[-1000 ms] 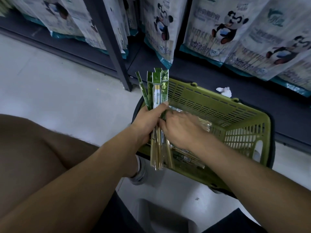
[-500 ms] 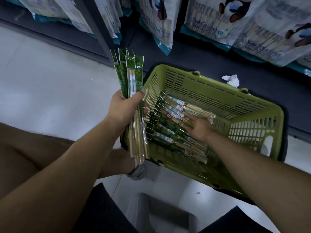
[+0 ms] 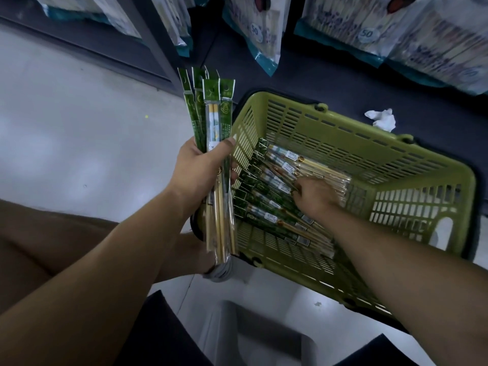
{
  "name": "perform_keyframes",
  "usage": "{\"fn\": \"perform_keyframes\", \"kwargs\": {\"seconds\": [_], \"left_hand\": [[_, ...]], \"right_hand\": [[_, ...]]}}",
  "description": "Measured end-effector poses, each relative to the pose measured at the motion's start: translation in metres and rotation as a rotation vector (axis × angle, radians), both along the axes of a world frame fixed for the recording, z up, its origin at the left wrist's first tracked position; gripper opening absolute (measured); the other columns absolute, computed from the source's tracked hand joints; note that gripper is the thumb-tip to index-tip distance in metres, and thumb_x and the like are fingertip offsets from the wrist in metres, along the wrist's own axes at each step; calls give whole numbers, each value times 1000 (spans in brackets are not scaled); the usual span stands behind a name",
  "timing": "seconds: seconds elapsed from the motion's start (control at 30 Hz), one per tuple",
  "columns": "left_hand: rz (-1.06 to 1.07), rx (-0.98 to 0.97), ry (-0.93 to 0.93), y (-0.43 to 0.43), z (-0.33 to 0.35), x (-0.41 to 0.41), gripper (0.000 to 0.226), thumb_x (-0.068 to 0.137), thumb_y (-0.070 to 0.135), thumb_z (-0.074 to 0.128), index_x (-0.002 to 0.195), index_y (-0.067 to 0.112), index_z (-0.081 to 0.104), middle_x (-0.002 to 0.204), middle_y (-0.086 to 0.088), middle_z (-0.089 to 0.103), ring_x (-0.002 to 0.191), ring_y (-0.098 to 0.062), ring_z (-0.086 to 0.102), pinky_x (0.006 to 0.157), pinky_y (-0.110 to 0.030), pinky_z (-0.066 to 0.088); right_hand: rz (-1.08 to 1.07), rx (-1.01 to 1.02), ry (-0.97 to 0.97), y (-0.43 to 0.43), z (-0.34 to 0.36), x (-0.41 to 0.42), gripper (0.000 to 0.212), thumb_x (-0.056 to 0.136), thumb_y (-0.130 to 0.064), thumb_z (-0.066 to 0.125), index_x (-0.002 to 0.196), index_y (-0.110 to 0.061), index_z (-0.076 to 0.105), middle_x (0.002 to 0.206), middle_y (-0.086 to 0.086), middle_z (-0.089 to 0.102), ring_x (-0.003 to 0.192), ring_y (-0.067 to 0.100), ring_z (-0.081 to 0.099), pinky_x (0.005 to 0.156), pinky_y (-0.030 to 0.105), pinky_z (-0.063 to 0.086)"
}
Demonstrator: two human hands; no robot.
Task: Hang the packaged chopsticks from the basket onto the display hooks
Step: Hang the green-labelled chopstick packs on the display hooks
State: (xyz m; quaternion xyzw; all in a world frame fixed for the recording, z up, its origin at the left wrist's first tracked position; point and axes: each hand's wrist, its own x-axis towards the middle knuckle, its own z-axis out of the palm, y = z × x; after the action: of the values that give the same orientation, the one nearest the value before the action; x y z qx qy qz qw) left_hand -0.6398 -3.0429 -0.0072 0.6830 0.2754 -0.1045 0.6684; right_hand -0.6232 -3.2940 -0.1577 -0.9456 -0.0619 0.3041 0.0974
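While the left hand (image 3: 200,167) holds a bundle (image 3: 211,120) of chopstick packs upright, fingers and thumb wrapped tight round its middle, the right hand (image 3: 314,196) reaches down into the green basket (image 3: 330,143). Its fingers (image 3: 297,187) are bent onto the packs (image 3: 274,207) lying there. The back of the hand covers them, so I cannot tell whether they grip a pack or only touch it. The bundle's green header cards fan out above the thumb. Its bamboo ends hang below the palm and cross in front of the basket's near left corner, hiding that part of the rim. The loose packs lie side by side on the basket floor, green ends toward its left wall, and the right forearm covers their lower right ends. The basket sits on the pale floor (image 3: 66,128), its far side against the dark shelf base (image 3: 330,75). A crumpled white tissue (image 3: 381,118) lies on that base just beyond the far rim. Large printed bags (image 3: 264,35) hang above the base, their tops cut off by the frame's upper edge; a circled "50" shows on two. A dark post (image 3: 155,40) slants down to the floor left of the bags. A bare knee (image 3: 39,247) fills the lower left, and part of a shoe (image 3: 219,270) shows under the bundle. A grey moulded shape (image 3: 253,331) at the bottom edge is too dim to identify.
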Motion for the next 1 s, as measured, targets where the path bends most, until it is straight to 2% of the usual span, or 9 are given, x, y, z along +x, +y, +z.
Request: {"fn": "perform_keyframes", "kwargs": {"seconds": [0.07,0.2,0.4,0.5,0.63,0.73,0.83,0.9,1.0], "left_hand": [[0,0,2,0,-1,0,19,96,28,70,94,11,62,71,-11,67,58,-26,67,55,-33,56],[9,-9,3,0,-2,0,22,96,29,71,98,9,62,71,-10,67,58,-24,67,55,-33,56],[-5,-11,-9,0,-2,-1,20,96,30,69,96,13,58,70,-10,68,59,-27,67,56,-38,56],[11,-16,-5,0,-2,-1,20,96,30,70,95,13,59,69,-9,67,59,-27,68,56,-37,56],[27,-36,-4,-1,-2,-1,19,96,28,70,93,14,59,67,-8,67,56,-26,67,55,-35,55],[56,-65,-3,-2,1,-3,18,96,27,71,95,12,60,66,-8,66,55,-25,66,56,-34,56],[61,-62,-8,-4,4,-5,19,96,24,71,101,9,61,65,-6,65,55,-24,65,54,-34,55],[38,-50,-9,-9,7,-8,19,96,25,70,101,9,62,66,-4,67,58,-23,66,57,-35,55],[5,-60,-1,-23,14,-13,21,95,27,72,101,10,62,70,-5,67,60,-20,67,57,-31,54]], "right_hand": [[49,29,5,2,3,-7,20,98,-39,59,109,-22,63,104,5,65,92,24,61,67,32,48],[119,-13,84,7,5,-18,35,88,-45,75,107,-22,57,102,-1,59,94,22,59,76,36,54],[119,-85,93,16,1,-21,18,92,-35,71,94,-20,61,82,0,55,79,21,55,64,29,42],[92,-76,69,8,2,-25,15,93,-34,69,90,-20,62,86,1,54,83,21,56,65,29,44],[104,-3,87,-4,8,-30,19,96,-37,65,103,-19,66,80,-5,51,81,18,54,57,27,36],[44,150,117,-11,21,-29,21,96,-35,65,106,-17,66,81,-5,54,78,18,57,56,26,34],[3,255,71,-12,50,-19,15,96,-32,65,88,-22,57,73,-5,51,71,19,54,54,27,30],[-62,313,15,-11,76,-11,23,96,-31,66,78,-26,51,69,-5,51,66,17,52,51,26,28],[-142,432,3,-5,117,-4,11,96,-28,66,90,-19,65,82,6,67,68,21,57,60,32,45]]}}
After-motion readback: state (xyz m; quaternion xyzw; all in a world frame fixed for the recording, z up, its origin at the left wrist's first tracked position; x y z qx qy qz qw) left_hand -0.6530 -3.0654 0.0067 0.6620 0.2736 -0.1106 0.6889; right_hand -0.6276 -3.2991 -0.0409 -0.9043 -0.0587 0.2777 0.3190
